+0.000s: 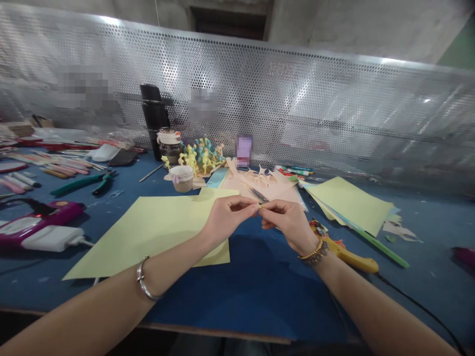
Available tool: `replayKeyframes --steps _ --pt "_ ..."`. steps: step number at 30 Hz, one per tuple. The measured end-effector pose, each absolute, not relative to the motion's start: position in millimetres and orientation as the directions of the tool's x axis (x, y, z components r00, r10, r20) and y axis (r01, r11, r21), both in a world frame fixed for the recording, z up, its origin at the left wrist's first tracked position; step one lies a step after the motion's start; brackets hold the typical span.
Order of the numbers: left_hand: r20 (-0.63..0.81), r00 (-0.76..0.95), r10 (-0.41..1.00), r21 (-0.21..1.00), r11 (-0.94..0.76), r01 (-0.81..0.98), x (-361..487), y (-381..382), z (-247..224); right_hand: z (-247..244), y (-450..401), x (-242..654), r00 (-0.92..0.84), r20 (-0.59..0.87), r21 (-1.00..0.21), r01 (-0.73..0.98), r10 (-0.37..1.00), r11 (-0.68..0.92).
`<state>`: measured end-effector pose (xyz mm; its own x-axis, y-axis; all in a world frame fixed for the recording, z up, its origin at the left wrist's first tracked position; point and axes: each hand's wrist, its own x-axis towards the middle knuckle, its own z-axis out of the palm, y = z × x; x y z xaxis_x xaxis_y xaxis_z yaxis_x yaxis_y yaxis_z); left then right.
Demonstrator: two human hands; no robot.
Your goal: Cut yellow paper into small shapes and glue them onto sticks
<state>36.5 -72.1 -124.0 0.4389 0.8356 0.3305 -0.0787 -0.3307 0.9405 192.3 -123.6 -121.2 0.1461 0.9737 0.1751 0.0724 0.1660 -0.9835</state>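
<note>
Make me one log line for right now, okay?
left hand: pinching tiny yellow piece | right hand: pinching same piece | near left hand: pale yellow paper

Sm. yellow pc. [260,206], qty 1: mostly hidden, shape unclear; pinched btwn fingers of L hand [227,216] & R hand [288,218], above worktop [260,301], ctr. Pale-yellow paper [148,232]: lg., flat, blank; on worktop, left, partly behind L hand. Metal tool [258,193]: slim, pointed, tip to far left; just beyond fingers, rear end hidden. Peach sheet [285,186]: far side, w/ cut scraps on top.
</note>
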Motion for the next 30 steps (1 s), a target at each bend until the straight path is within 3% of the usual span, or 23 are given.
replayKeyframes --steps 6,11,16,23,30 --pt "0.168 0.452 0.876 0.986 -0.149 -0.079 38.0 -74.8 -120.8 -118.1 -126.6 189.2 0.127 0.345 -0.889 0.362 0.93 0.28" --pt "0.014 0.442 0.897 0.987 0.058 -0.15 40.0 -76.5 -117.2 -117.6 -126.8 189.0 0.1 0.403 -0.837 0.442 0.91 0.322" --pt "-0.06 0.449 0.891 0.977 0.145 -0.159 40.3 -77.5 -115.6 -116.0 -128.1 188.5 0.083 0.422 -0.803 0.497 0.903 0.33" --pt "-0.088 0.468 0.879 0.978 0.165 -0.126 39.4 -75.9 -117.3 -117.1 -126.2 188.7 0.085 0.373 -0.843 0.447 0.924 0.299" --pt "0.039 0.459 0.887 0.996 0.0 -0.084 38.7 -75.0 -118.6 -121.6 -123.3 191.6 0.09 0.29 -0.896 0.376 0.953 0.237"
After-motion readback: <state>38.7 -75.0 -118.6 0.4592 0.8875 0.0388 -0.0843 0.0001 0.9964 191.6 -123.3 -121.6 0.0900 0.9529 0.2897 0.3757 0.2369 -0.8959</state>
